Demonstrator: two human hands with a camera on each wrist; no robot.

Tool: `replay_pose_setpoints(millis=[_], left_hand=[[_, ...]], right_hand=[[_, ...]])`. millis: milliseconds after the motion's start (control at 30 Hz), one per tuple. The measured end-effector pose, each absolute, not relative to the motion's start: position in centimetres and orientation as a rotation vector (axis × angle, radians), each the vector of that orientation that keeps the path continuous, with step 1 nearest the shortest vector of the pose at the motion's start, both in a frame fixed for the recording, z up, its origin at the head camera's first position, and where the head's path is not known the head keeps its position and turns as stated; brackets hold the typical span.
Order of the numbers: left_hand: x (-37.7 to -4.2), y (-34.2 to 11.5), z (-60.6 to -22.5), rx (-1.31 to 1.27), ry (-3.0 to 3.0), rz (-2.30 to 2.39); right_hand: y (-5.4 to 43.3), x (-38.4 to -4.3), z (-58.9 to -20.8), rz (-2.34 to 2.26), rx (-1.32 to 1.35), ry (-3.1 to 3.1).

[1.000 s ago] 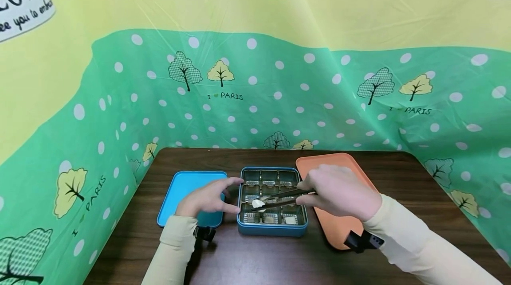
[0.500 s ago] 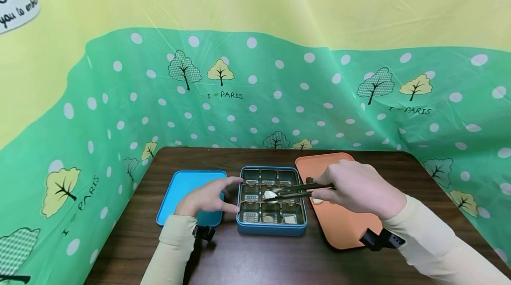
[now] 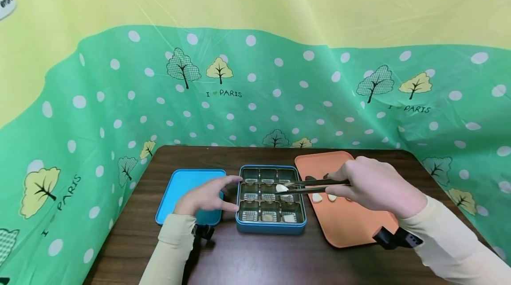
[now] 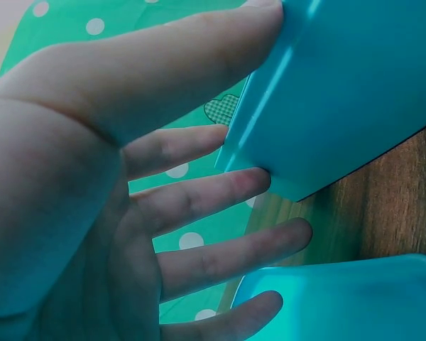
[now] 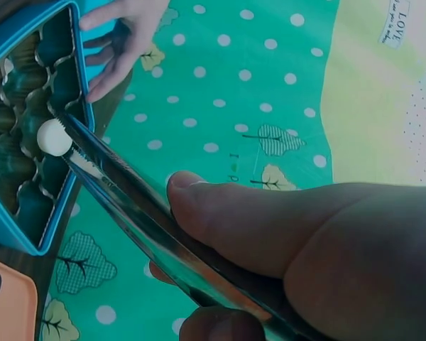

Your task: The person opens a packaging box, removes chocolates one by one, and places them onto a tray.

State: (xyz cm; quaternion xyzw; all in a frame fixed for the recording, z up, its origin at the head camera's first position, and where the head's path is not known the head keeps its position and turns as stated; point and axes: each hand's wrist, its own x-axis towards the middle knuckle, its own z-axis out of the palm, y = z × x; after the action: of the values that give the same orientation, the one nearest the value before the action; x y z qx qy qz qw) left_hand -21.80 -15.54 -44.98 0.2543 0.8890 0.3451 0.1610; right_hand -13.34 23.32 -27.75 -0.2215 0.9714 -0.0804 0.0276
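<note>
My right hand [image 3: 371, 185] grips dark metal tongs [image 3: 313, 186]. Their tips pinch a small round white piece [image 5: 55, 138] over the middle row of a blue box [image 3: 271, 228] with a gold, nine-compartment insert. Pale pieces lie in the front row, a white one [image 3: 289, 218] in its right compartment. At the box's left side, my left hand [image 3: 203, 196] has its fingers spread, with thumb and index fingertips at the rim. Seen from the left wrist, the thumb [image 4: 199, 53] lies along the blue wall and the other fingers reach out beneath.
On the right, partly under my right hand, an orange tray [image 3: 347, 232] bears several cream-white pieces [image 3: 317, 197] and dark ones [image 3: 309, 178]. A flat blue lid [image 3: 187, 181] lies left of the box, behind my left hand. A patterned cloth [image 3: 255, 85] surrounds the brown table [image 3: 255, 258].
My right hand has moved right and slightly away, carrying the white piece in the tongs from over the front left compartments towards the middle row's right side. My left hand stays at the box.
</note>
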Motion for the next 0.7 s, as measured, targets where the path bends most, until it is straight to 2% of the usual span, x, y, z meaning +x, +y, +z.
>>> replay_pose_setpoints(millis=[700], left_hand=[[-21.9, -15.6, -45.1, 0.742, 2.538, 0.998]], right_hand=[[29.2, -12.7, -29.1, -0.21, -0.504, 3.036]])
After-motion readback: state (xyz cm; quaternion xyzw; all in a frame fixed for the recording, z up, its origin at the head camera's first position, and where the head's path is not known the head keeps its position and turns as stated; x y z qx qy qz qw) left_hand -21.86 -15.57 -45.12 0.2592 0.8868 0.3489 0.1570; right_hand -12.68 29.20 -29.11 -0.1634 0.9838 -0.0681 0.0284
